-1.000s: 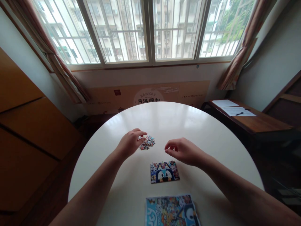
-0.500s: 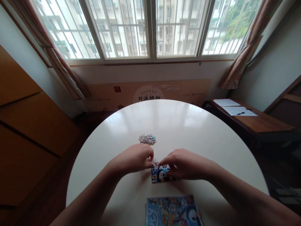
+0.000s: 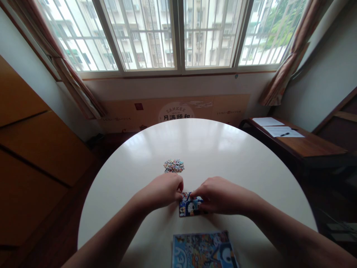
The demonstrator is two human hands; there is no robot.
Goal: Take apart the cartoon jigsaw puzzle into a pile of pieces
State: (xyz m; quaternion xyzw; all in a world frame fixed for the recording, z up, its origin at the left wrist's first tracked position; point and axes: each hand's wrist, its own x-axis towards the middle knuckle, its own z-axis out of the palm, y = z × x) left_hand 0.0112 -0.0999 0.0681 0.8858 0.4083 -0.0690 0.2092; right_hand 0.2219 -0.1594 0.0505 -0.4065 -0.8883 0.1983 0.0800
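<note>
Fingers (image 3: 178,187) of the left hand (image 3: 163,192) are curling at the far left corner of the small puzzle (image 3: 188,208), the right hand (image 3: 221,195) is covering its right end, both bunched shut, pinching a piece or not I cannot tell, and the puzzle is lying directly under them, long axis left to right.

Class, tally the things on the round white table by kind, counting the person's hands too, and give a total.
Hands: 2 (left hand, right hand)
part-built puzzle: 1
pile of loose pieces: 1
printed picture sheet: 1
Total: 5
</note>
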